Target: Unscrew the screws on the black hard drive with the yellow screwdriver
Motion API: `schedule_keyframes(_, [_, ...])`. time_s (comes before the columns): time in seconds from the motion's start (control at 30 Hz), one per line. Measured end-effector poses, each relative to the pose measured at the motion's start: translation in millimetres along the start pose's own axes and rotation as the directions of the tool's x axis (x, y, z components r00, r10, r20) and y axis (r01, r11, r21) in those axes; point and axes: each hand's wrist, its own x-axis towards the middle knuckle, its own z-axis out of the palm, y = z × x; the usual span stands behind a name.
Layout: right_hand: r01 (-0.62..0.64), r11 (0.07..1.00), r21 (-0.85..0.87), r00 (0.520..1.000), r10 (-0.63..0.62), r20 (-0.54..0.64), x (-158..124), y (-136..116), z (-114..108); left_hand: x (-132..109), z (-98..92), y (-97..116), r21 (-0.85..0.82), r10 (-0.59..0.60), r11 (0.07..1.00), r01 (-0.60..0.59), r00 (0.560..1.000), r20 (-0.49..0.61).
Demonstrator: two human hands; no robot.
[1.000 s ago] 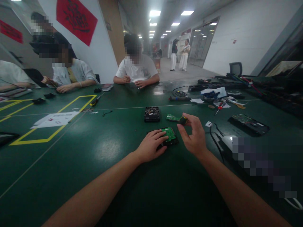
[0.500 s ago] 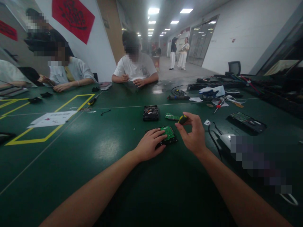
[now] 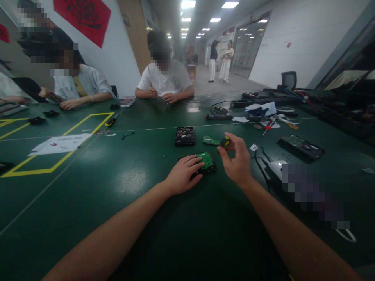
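Black hard drive with a green circuit board on top (image 3: pixel 208 162) lies on the dark green counter (image 3: pixel 131 218). The left hand (image 3: pixel 183 175) rests flat on its near edge, fingers loosely spread. Just right of it, the right hand (image 3: pixel 237 162) pinches a yellow-and-black screwdriver (image 3: pixel 225 142) above the drive. A second black hard drive (image 3: pixel 184 136) sits behind.

table (image 3: pixel 88 195): dark green (yellow tape lines) | circuit board (image 3: pixel 206 160): green | screwdriver handle (image 3: pixel 225 142): black-yellow
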Motion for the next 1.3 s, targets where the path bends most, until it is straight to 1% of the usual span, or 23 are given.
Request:
schedule_keyframes(0.17, [-0.062,0.992,0.112,0.996,0.055,0.071,-2.0,0.9,1.1,-0.3,0.1,0.4,-0.001,-0.003,1.000,0.003,1.000,0.001])
schedule_keyframes(0.23, [-0.047,0.996,0.080,0.997,0.042,0.070,-1.1,0.0,0.2,-0.2,0.4,-0.1,-0.007,-0.001,1.000,0.001,1.000,0.002])
schedule_keyframes(0.37, [0.010,1.000,-0.022,1.000,-0.009,0.027,2.3,-1.8,-2.6,0.2,0.5,-1.3,-0.016,0.003,1.000,-0.003,1.000,-0.004])
schedule_keyframes(0.43, [0.006,1.000,-0.015,0.999,-0.006,0.036,2.4,-1.9,-2.5,0.0,0.6,-1.8,-0.011,0.000,1.000,0.000,1.000,0.002])
schedule_keyframes(0.57, [-0.014,0.998,0.054,0.996,0.010,0.083,-0.9,-1.4,1.2,-0.9,2.5,-3.6,0.004,0.001,1.000,-0.001,1.000,0.009])
schedule_keyframes(0.63, [-0.024,0.998,0.050,0.995,0.019,0.097,-2.2,-1.6,2.7,-1.3,4.2,-5.0,0.002,-0.002,1.000,0.002,1.000,0.000])
schedule_keyframes(0.87, [0.000,1.000,-0.024,1.000,0.000,0.019,-0.4,-3.4,0.4,-1.4,5.5,-5.8,-0.012,0.006,1.000,-0.006,1.000,-0.015])
schedule_keyframes(1.03, [0.018,1.000,-0.010,0.999,-0.018,0.033,-1.2,-1.4,1.8,-1.0,4.3,-4.6,-0.010,0.006,1.000,-0.006,1.000,-0.017])
schedule_keyframes(1.17, [-0.017,0.999,0.045,0.997,0.014,0.080,-3.5,-0.7,4.2,-0.7,5.1,-4.9,-0.010,0.003,1.000,-0.003,1.000,-0.014])
schedule_keyframes(1.23, [-0.028,0.999,0.034,0.997,0.025,0.076,-3.7,-1.4,3.8,-0.6,5.3,-5.1,-0.013,0.004,1.000,-0.004,1.000,-0.013])
schedule_keyframes(1.3, [-0.012,1.000,0.002,0.999,0.012,0.045,-2.7,-2.5,2.3,-0.5,5.0,-4.8,-0.006,0.005,1.000,-0.005,1.000,-0.012])
